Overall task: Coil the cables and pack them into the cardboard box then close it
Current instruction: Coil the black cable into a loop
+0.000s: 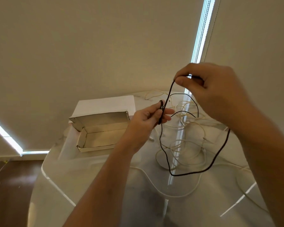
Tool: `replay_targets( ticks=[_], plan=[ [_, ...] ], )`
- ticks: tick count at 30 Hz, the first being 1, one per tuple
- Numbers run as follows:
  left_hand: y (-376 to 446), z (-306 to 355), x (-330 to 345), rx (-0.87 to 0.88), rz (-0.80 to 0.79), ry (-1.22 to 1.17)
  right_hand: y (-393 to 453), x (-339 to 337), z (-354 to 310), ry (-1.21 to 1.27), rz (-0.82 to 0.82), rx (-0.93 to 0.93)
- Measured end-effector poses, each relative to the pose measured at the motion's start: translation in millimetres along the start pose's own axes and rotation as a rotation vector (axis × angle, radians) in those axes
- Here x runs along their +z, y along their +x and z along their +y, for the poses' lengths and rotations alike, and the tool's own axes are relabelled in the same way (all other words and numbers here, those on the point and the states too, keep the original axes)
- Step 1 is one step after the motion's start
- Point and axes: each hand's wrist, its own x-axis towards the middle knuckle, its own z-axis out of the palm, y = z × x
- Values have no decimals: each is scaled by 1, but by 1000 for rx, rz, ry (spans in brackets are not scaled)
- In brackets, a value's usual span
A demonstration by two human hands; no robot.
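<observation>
both hands raised above a glossy white table (105,177). left hand (147,118) holds a few small turns of the black cable (220,149) wound round its fingers, thumb and fingers curled on the loops. right hand (208,89) is higher and to the right, pinching the same black cable between thumb and forefinger. one strand runs taut from the right-hand pinch down to the left-hand loops. the rest of the black cable hangs in a long slack loop below and between the hands, its low point above the table, passing behind the right forearm.

cardboard box (98,133) sits on the table left of the left hand, lid open and tipped back; no cable seen inside.

white cables (185,145) lie loose and tangled on the table under and beyond the hands, uncoiled, one strand trailing toward the near edge.

closed blinds (88,46) behind the table, bright gaps at their edges. brown floor (15,185) at lower left, with a thin pale cord lying on it.
</observation>
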Motion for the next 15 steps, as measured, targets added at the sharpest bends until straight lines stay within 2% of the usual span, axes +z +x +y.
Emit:
replay_targets(
  ticks=[5,15],
  plan=[
    [-4,6,3,-27,-69,-2,29,16,27,4,11,78],
    [0,14,-1,-127,-21,-376,17,70,70,38,-166,250]
  ],
)
